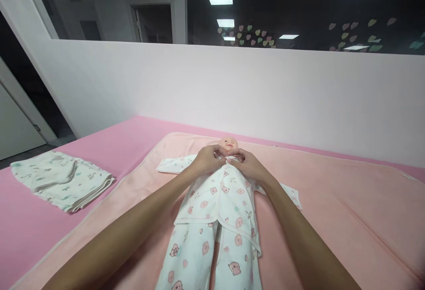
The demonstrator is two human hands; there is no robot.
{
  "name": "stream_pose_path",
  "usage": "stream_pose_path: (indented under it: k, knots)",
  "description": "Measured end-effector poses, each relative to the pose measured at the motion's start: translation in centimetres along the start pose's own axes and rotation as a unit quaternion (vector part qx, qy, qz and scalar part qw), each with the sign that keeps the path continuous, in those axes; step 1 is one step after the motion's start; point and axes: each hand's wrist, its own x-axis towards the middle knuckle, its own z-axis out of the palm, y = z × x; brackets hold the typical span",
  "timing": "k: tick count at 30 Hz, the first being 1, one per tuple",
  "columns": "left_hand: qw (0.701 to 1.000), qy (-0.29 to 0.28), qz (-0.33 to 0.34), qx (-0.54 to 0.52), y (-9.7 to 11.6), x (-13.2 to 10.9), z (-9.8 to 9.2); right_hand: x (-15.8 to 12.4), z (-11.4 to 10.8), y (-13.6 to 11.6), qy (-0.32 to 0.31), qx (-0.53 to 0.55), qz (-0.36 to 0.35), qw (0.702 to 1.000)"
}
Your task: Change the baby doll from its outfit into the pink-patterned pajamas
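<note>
A baby doll [229, 142] lies on its back, its head toward the wall. It wears a white baby jacket [212, 197] printed with pink bears, and matching trousers [195, 254] cover its legs. Both sleeves stretch out to the sides. At the neckline, just below the doll's chin, my left hand [210, 157] pinches the jacket's collar edge from the left. My right hand [247, 161] grips the collar from the right, its fingertips close to the other hand's. The front edges meet down the middle of the chest. My fingers hide most of the neck and the collar fastening.
A peach blanket [332, 183] lies under the doll on a pink padded surface [133, 139]. Folded white printed cloth [66, 179] rests at the left. Behind stands a white low wall [265, 90] with dark glass [299, 11] above it.
</note>
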Motion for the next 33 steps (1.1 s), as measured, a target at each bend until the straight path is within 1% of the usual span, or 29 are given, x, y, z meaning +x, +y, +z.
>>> stream_pose_path:
  k: [5, 9, 12, 15, 18, 23, 26, 33]
  knots:
    - [1.0, 0.027, -0.007, -0.003, -0.1, -0.1, 0.4, -0.3, 0.0, 0.3, 0.021, -0.013, -0.032, 0.999]
    - [1.0, 0.02, 0.007, 0.004, -0.3, 0.0, 0.4, -0.4, 0.1, 0.6, 0.03, -0.004, -0.049, 0.998]
    - [1.0, 0.001, 0.005, -0.013, -0.7, 0.2, 0.4, -0.1, 0.8, 1.1, 0.075, 0.01, -0.045, 0.996]
    - [0.999, -0.007, -0.017, -0.033, -1.1, 0.3, 0.4, 0.4, 1.7, 1.6, 0.131, 0.007, -0.036, 0.991]
    - [0.999, -0.003, -0.035, -0.037, -1.1, 0.3, 0.5, 0.4, 2.2, 1.6, 0.155, -0.005, -0.033, 0.987]
    - [0.998, 0.004, -0.052, -0.04, -1.0, 0.2, 0.7, -0.1, 2.1, 0.7, 0.153, -0.038, -0.041, 0.987]
    - [0.998, 0.011, -0.044, -0.046, -0.9, 0.2, 0.7, -0.3, 2.0, 0.2, 0.144, -0.059, -0.033, 0.987]
    - [0.996, -0.005, -0.062, -0.059, -0.8, 0.2, 0.5, -0.1, 1.9, 0.2, 0.14, -0.08, -0.012, 0.987]
